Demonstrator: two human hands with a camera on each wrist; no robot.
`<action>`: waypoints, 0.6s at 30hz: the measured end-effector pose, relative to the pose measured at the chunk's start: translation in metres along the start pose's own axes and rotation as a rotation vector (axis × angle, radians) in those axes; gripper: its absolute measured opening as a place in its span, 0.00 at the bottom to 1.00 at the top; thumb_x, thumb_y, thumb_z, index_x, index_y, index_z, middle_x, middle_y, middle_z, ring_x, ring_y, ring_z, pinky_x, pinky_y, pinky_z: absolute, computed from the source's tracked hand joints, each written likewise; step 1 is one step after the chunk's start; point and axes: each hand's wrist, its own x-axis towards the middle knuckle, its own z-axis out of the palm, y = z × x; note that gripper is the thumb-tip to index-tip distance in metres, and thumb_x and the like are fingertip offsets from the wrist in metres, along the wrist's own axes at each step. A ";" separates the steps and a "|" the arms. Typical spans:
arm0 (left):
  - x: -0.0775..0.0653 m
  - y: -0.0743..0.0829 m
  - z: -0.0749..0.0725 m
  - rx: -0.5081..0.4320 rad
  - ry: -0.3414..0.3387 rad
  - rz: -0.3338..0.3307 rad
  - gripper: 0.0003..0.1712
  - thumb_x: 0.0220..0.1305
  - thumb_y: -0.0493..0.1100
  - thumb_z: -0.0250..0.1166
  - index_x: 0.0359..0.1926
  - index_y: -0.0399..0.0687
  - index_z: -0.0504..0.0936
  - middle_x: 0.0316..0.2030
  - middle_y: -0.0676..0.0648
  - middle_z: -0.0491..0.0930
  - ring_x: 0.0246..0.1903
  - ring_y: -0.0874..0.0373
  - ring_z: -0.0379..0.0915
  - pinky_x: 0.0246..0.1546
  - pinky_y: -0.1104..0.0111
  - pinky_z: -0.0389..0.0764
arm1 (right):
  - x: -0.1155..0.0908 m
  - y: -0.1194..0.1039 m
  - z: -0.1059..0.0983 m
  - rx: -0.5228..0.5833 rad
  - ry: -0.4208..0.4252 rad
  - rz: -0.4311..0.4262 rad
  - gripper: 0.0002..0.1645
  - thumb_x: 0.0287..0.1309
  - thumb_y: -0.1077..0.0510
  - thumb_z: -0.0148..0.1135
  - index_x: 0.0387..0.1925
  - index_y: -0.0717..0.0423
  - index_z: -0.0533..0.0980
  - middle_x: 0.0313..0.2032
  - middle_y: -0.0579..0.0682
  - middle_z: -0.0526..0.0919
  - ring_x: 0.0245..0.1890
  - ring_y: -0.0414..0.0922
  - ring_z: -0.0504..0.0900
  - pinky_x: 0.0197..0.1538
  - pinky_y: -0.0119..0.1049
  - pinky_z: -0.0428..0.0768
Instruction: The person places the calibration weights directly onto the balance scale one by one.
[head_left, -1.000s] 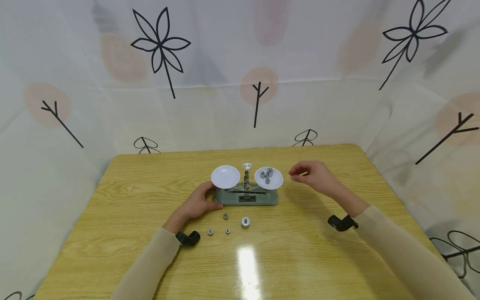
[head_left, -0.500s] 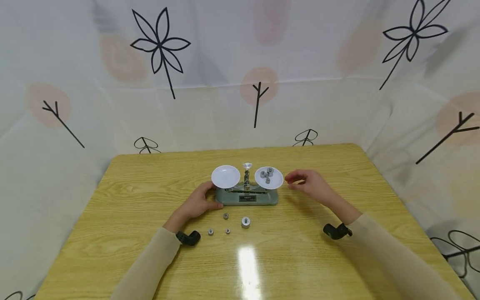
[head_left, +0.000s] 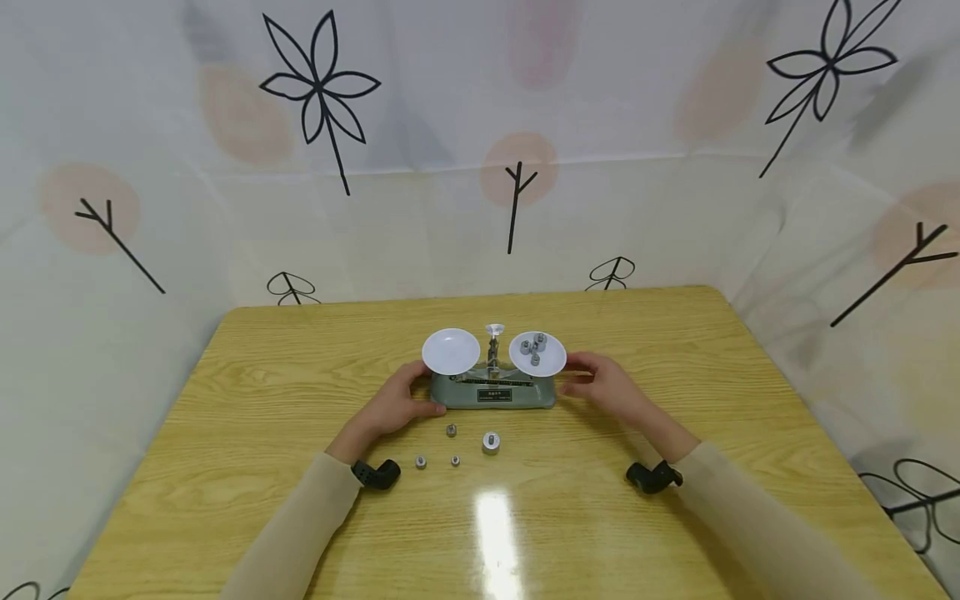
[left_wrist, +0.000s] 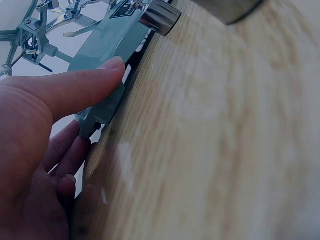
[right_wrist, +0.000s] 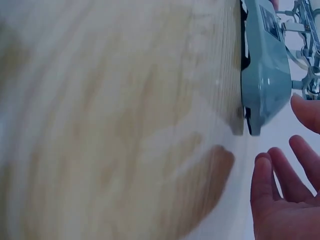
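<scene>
A green-based balance scale (head_left: 459, 397) stands on the table, with a white left pan (head_left: 451, 351) holding nothing. Several metal weights (head_left: 535, 359) sit on its white right pan (head_left: 555, 360). My left hand (head_left: 392, 405) grips the left end of the base; in the left wrist view the thumb (left_wrist: 90, 87) lies along its front and the other fingers reach behind the end. At the opposite end, my right hand (head_left: 613, 390) has its fingers spread and relaxed. The right wrist view shows a gap between these fingers (right_wrist: 285, 172) and the base (right_wrist: 267, 75).
In front of the scale, a larger cylindrical weight (head_left: 491, 443) and several smaller weights (head_left: 451, 431) stand on the wooden table (head_left: 300, 367). A patterned cloth (head_left: 420, 233) hangs behind and at both sides of the table.
My right hand has moved left and nearer, down to the right end of the scale. The left hand has stayed on the base, and the weights have not moved.
</scene>
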 end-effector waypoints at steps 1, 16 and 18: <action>0.000 0.000 0.000 -0.002 -0.002 0.001 0.37 0.53 0.34 0.77 0.64 0.42 0.72 0.58 0.42 0.74 0.63 0.44 0.65 0.65 0.46 0.62 | 0.000 0.001 0.002 0.007 -0.008 0.004 0.32 0.57 0.67 0.70 0.62 0.72 0.71 0.57 0.67 0.76 0.59 0.63 0.75 0.58 0.46 0.77; -0.003 0.005 0.002 -0.038 -0.004 0.005 0.36 0.54 0.37 0.77 0.63 0.45 0.74 0.57 0.45 0.75 0.63 0.47 0.65 0.66 0.48 0.62 | -0.001 0.003 0.019 0.072 -0.069 -0.027 0.39 0.54 0.64 0.74 0.66 0.70 0.68 0.62 0.66 0.73 0.63 0.62 0.71 0.64 0.52 0.69; -0.003 0.005 0.002 -0.044 -0.001 0.007 0.36 0.53 0.36 0.77 0.63 0.44 0.74 0.57 0.45 0.75 0.63 0.47 0.65 0.66 0.47 0.62 | -0.002 0.004 0.020 0.056 -0.071 -0.040 0.40 0.53 0.64 0.74 0.66 0.69 0.68 0.62 0.65 0.73 0.63 0.61 0.71 0.64 0.54 0.69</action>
